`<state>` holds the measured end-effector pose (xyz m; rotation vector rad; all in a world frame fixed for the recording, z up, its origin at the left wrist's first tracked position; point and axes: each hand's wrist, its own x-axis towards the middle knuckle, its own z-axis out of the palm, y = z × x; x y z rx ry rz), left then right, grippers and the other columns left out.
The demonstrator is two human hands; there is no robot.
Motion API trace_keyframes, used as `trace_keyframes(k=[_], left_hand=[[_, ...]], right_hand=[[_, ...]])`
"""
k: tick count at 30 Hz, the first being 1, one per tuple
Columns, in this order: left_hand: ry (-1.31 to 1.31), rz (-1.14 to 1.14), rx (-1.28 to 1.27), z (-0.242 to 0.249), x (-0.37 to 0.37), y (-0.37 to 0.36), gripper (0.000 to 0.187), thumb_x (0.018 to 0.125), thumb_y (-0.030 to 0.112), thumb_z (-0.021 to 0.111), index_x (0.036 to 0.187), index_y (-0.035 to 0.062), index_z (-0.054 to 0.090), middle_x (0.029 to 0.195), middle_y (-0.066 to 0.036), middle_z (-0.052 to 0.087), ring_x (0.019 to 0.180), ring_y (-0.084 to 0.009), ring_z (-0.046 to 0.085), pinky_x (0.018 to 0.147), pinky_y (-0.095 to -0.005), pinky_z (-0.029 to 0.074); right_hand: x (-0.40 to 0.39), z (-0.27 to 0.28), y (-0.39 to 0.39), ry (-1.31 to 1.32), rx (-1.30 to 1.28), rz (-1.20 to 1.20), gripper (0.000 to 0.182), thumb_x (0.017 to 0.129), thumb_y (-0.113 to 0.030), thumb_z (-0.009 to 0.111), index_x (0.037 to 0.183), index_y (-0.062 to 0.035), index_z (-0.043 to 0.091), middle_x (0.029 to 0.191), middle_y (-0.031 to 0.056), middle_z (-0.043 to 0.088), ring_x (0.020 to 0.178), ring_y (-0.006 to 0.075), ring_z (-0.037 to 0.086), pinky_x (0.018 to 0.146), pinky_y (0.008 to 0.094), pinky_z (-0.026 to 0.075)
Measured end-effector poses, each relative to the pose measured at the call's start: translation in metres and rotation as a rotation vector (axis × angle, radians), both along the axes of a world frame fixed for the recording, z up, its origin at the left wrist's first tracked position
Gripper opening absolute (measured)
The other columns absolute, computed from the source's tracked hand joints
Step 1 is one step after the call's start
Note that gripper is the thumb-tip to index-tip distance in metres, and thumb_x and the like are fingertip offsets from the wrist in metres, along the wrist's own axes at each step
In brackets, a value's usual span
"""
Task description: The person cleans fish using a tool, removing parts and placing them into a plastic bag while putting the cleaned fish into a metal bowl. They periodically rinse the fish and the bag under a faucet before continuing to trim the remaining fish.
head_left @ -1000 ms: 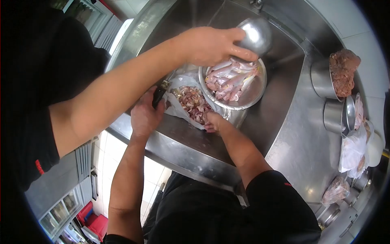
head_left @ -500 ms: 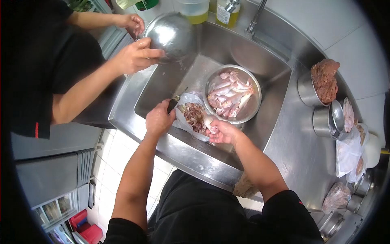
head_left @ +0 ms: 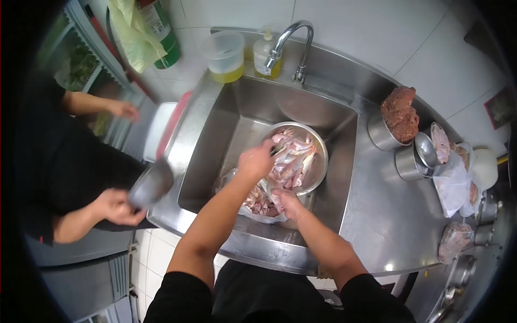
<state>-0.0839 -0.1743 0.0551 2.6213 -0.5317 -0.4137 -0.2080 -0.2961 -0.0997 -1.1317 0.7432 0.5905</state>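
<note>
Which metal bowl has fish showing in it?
The bowl in the sink: several fish lie in it. The co-worker's bowl is held outside the sink, and no fish show in it.

One fish basin [head_left: 321, 166], one sink [head_left: 232, 144], one faucet [head_left: 305, 54].

Single head-worn view, forward and down over the sink [head_left: 226, 141]

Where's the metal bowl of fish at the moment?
In the head view, the metal bowl of fish is inside the sink, right of its middle, just beyond the right hand and below the faucet in the picture.
</note>
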Motion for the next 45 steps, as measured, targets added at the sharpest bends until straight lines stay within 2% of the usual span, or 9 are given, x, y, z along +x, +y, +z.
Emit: trace_keyframes(k=[5,14,19,21,26,29,32,35,45], left_hand=[[-0.779,-0.379,-0.058,0.021,0.083,-0.098,0.026,0.088,0.014,0.049,0.107,0.0032,0.063,0.143,-0.020,0.044,0.138,-0.0322,0.035,0.110,-0.0478,0.029],[-0.263,-0.270,-0.025,-0.018,0.150,-0.055,0.048,0.085,0.021,0.058,0.128,0.0012,0.054,0.147,-0.020,0.040,0.137,-0.0362,0.036,0.105,-0.0453,0.039],[0.236,0.326,-0.674,-0.011,0.141,0.012,0.052,0.085,0.020,0.062,0.128,-0.0057,0.051,0.110,-0.023,0.064,0.103,-0.0294,0.063,0.089,-0.0381,0.048],[0.462,0.405,-1.052,0.012,0.136,0.026,0.030,0.088,0.022,0.062,0.108,-0.0008,0.060,0.086,-0.010,0.067,0.077,-0.0152,0.061,0.071,-0.0301,0.049],[0.258,0.307,-0.930,0.037,0.144,0.039,0.028,0.088,0.023,0.064,0.103,-0.0006,0.060,0.082,-0.006,0.064,0.074,-0.0118,0.059,0.069,-0.0285,0.047],[-0.004,0.237,-0.933,0.040,0.145,0.039,0.035,0.086,0.026,0.066,0.106,-0.0016,0.060,0.083,-0.005,0.064,0.075,-0.0116,0.058,0.071,-0.0277,0.047],[-0.109,0.137,-0.895,0.069,0.143,0.033,0.059,0.082,0.034,0.063,0.127,-0.0028,0.053,0.113,-0.024,0.064,0.108,-0.0362,0.061,0.094,-0.0399,0.045],[-0.219,-0.017,-0.890,0.096,0.152,0.006,0.055,0.082,0.036,0.062,0.120,-0.0029,0.056,0.109,-0.024,0.063,0.104,-0.0368,0.060,0.091,-0.0403,0.045],[-0.129,-0.299,-0.741,0.133,0.122,-0.056,0.046,0.082,0.035,0.063,0.112,-0.0010,0.060,0.095,-0.023,0.067,0.094,-0.0373,0.064,0.083,-0.0413,0.049]], right_hand=[[-0.003,0.030,0.007,0.014,-0.110,-0.218,0.025,0.089,-0.020,0.062,0.109,-0.0049,0.062,0.078,0.0040,0.061,0.056,0.0150,0.052,0.041,0.0291,0.036],[0.044,0.064,0.008,-0.060,-0.114,-0.409,0.035,0.089,-0.018,0.060,0.122,-0.0054,0.056,0.094,0.0073,0.061,0.072,0.0180,0.058,0.048,0.0339,0.045],[0.127,0.094,0.019,0.043,-0.280,-0.347,0.049,0.091,-0.019,0.053,0.137,-0.0054,0.045,0.125,0.0145,0.052,0.103,0.0324,0.056,0.076,0.0514,0.052],[0.159,0.111,0.032,-0.105,-0.242,-0.312,0.047,0.091,-0.024,0.054,0.131,-0.0005,0.048,0.117,0.0164,0.056,0.099,0.0282,0.058,0.081,0.0438,0.048],[0.223,0.133,0.062,-0.375,-0.281,-0.272,0.031,0.088,-0.021,0.059,0.102,0.0066,0.065,0.093,0.0142,0.064,0.072,0.0202,0.061,0.055,0.0363,0.048],[0.243,0.142,0.065,-0.355,-0.305,-0.268,0.032,0.090,-0.019,0.059,0.113,0.0035,0.059,0.088,0.0117,0.063,0.062,0.0196,0.059,0.048,0.0372,0.046],[0.238,0.138,0.063,-0.355,-0.196,-0.217,0.036,0.093,-0.018,0.055,0.124,-0.0009,0.051,0.083,0.0123,0.061,0.053,0.0201,0.056,0.042,0.0382,0.043],[0.230,0.094,0.054,-0.337,-0.207,-0.161,0.026,0.093,-0.012,0.051,0.116,-0.0024,0.054,0.080,0.0108,0.059,0.049,0.0198,0.053,0.038,0.0373,0.042],[0.157,0.105,0.061,-0.156,-0.267,-0.173,0.028,0.088,-0.011,0.061,0.113,0.0012,0.061,0.098,0.0091,0.064,0.079,0.0190,0.061,0.058,0.0341,0.047]])
